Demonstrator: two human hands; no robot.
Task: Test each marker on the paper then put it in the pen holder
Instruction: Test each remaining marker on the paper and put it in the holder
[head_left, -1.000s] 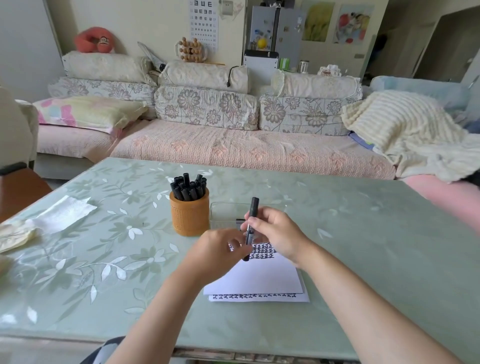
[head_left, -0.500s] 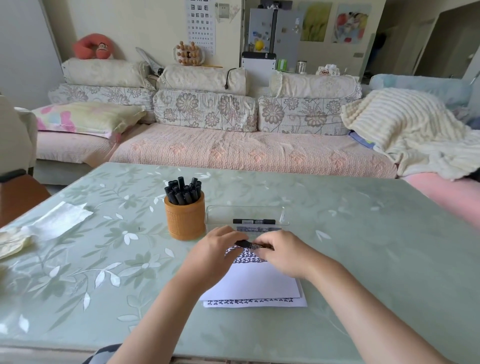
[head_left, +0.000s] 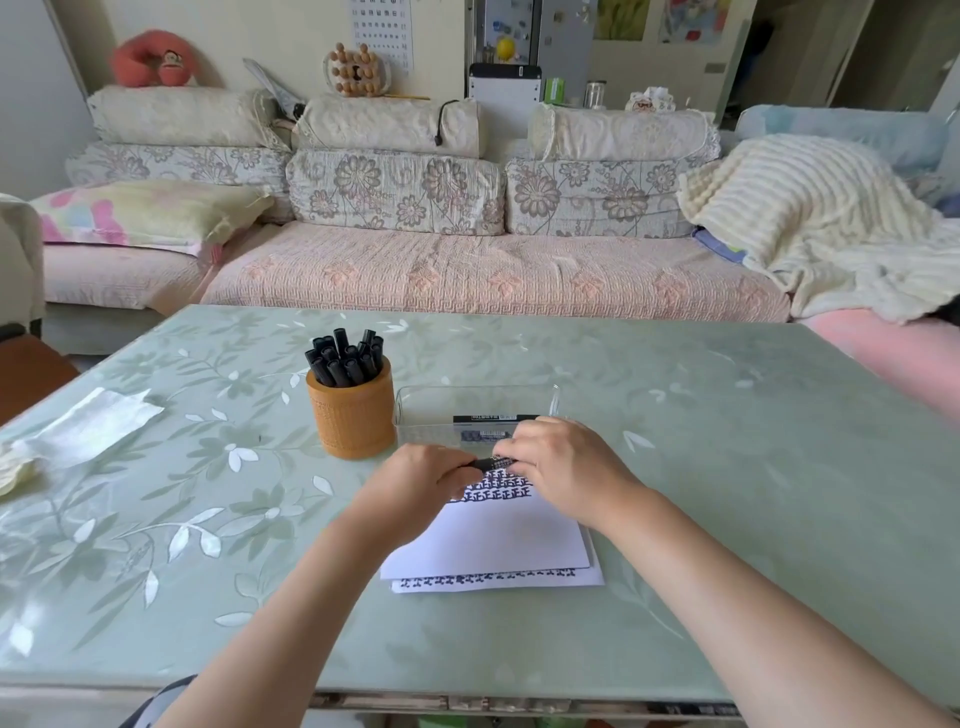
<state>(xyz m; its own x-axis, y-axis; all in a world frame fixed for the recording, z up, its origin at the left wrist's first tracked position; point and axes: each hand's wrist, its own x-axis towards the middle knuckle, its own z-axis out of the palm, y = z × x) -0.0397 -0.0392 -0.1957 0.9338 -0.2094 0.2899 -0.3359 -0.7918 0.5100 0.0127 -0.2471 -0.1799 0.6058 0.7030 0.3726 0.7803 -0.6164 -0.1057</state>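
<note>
Both hands, left (head_left: 415, 480) and right (head_left: 563, 462), grip a black marker (head_left: 493, 462) level above the scribbled white paper (head_left: 498, 535) (orange woven pen holder (head_left: 350, 410) stands just left) on the green floral table (head_left: 727, 519).

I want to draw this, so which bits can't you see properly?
1. Head view: ends of the thin black marker, covered by left hand and right hand; cap unclear.
2. Head view: print on second black marker in clear plastic tray, too small.
3. Head view: top marks on the white paper, behind hands.
</note>
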